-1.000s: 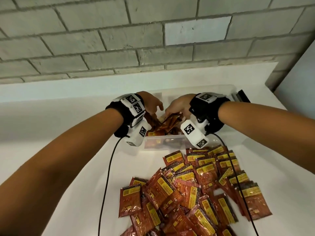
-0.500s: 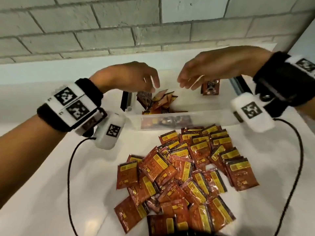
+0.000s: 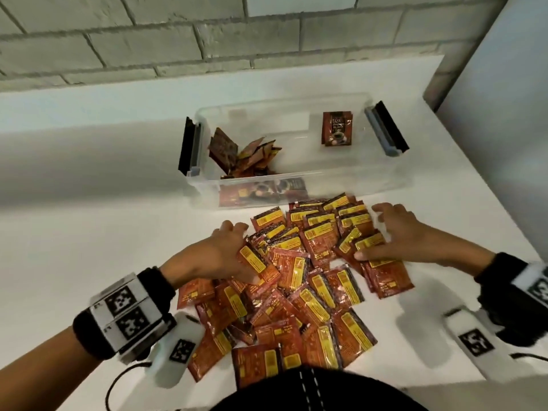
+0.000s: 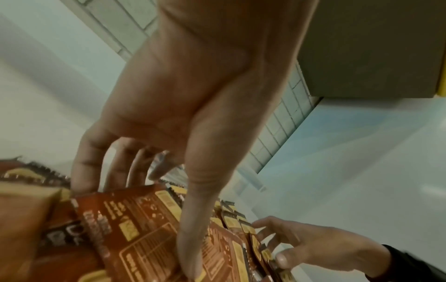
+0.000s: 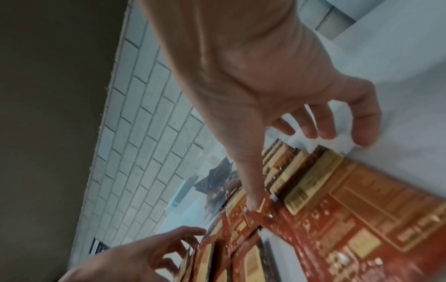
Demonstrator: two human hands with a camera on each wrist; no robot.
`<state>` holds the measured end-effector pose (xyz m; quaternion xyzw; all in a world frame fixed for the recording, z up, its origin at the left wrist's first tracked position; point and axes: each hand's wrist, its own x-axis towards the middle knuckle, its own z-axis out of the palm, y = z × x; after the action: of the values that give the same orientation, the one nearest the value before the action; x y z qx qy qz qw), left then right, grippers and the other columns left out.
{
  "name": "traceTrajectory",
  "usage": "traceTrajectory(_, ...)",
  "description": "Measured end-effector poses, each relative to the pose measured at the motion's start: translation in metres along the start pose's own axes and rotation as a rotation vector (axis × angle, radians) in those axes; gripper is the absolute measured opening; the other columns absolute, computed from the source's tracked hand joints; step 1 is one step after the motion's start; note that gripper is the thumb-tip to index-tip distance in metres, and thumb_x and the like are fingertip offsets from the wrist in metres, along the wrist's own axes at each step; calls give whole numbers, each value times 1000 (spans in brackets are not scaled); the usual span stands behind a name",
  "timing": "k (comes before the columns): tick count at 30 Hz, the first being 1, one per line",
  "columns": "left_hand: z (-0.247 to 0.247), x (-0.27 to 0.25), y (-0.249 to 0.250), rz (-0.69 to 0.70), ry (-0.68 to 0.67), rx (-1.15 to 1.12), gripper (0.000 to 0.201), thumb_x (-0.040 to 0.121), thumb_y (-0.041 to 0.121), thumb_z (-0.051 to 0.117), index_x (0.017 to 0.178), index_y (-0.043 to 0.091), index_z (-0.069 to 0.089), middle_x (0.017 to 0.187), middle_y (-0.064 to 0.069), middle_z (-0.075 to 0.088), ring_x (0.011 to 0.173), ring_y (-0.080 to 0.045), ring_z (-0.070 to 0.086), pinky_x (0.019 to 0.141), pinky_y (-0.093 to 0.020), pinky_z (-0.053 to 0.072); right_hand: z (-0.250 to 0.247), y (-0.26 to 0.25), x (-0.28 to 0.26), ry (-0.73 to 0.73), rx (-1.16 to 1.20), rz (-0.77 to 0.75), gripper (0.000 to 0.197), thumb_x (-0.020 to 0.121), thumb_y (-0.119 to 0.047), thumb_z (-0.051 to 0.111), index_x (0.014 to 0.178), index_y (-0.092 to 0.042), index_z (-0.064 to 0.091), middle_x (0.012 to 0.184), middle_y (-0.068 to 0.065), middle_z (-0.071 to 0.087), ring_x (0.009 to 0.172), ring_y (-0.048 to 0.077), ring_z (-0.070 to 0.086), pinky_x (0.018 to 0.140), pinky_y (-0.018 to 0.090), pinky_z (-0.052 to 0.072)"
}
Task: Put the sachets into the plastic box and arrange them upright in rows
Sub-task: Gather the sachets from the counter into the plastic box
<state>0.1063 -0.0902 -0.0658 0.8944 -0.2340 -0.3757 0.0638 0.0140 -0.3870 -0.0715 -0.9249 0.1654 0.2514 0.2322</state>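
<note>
The clear plastic box stands at the back of the white table. A loose cluster of red-brown sachets leans in its left end, and one sachet stands against its far wall on the right. Many more sachets lie in a pile in front of the box. My left hand rests on the pile's left side, thumb flat on a sachet and fingers reaching over its far edge. My right hand is spread over the pile's right side, thumb tip touching a sachet.
A grey brick wall runs behind the table, and a pale panel stands at the right. Black latches stick out from both ends of the box. Bare table lies left of the pile.
Both hands have left the box and come back down onto the sachet pile. One second ago they were inside the box with sachets; half a second ago they hovered over it, holding nothing.
</note>
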Motion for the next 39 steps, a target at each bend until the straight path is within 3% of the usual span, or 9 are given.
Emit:
traceTrajectory(3, -1, 4, 6, -61, -9, -96, 99, 66, 45, 82, 140, 11, 25, 133, -7, 41, 119, -22, 46, 96, -35, 47, 11, -6, 10, 44, 137, -6, 104, 58, -47, 85, 140, -15, 28, 135, 8, 42, 120, 24, 45, 95, 38, 43)
traceTrajectory(8, -8, 10, -1, -60, -96, -258, 86, 54, 50, 86, 121, 10, 51, 118, -8, 61, 106, -25, 59, 95, -41, 49, 13, -16, 17, -2, 376, -29, 67, 70, -27, 82, 119, -22, 38, 97, -7, 61, 84, 12, 63, 68, 26, 49)
traceTrajectory(12, -14, 9, -4, 14, -72, -460, 59, 62, 32, 87, 113, 21, 59, 106, 3, 71, 99, -19, 65, 96, -41, 49, 7, -13, 21, 26, 549, -65, 46, 72, -25, 79, 113, -24, 57, 96, -6, 70, 84, 15, 69, 81, 36, 55)
traceTrajectory(15, -24, 4, -4, 53, -17, -591, 35, 71, 15, 81, 99, 24, 62, 96, 3, 74, 88, -18, 71, 87, -40, 53, 0, -12, 22, 23, 626, -119, 45, 72, -22, 79, 113, -21, 59, 102, -1, 72, 90, 16, 70, 87, 43, 55)
traceTrajectory(22, -71, -16, -3, 99, 95, -622, 30, 73, 8, 77, 97, 18, 62, 91, 1, 74, 80, -11, 71, 63, -19, 54, -44, -42, 7, -22, 602, -243, 41, 74, -15, 76, 111, -20, 61, 100, -1, 73, 89, 16, 70, 83, 36, 55)
traceTrajectory(29, -146, -20, 2, 117, 331, -556, 26, 70, 13, 80, 93, 14, 67, 86, -6, 73, 77, -18, 69, 71, -34, 55, -91, -99, 19, -359, 566, -246, 25, 74, -13, 68, 98, -7, 65, 90, 10, 74, 74, 17, 71, 64, 24, 58)
traceTrajectory(32, -170, -7, 0, 97, 342, -508, 34, 68, 18, 82, 98, 12, 67, 88, -6, 73, 70, -13, 69, 59, -23, 55, -106, -117, 29, -477, 466, -241, 18, 85, -6, 59, 102, 1, 59, 65, 5, 71, 50, 11, 66, 40, 17, 49)
traceTrajectory(36, -188, 23, -4, 39, 323, -403, 44, 65, 19, 84, 104, 10, 67, 97, -5, 71, 89, -21, 68, 79, -31, 55, -139, -136, 41, -547, 383, -346, 41, 66, -27, 75, 103, -10, 64, 86, 9, 73, 71, 19, 70, 57, 29, 58)
traceTrajectory(39, -193, 46, -4, 21, 258, -251, 48, 62, 25, 86, 105, 12, 67, 99, -6, 72, 90, -24, 69, 86, -36, 55, -153, -151, 59, -466, 434, -361, 33, 74, -19, 67, 105, -9, 64, 90, 7, 73, 78, 18, 69, 62, 28, 56)
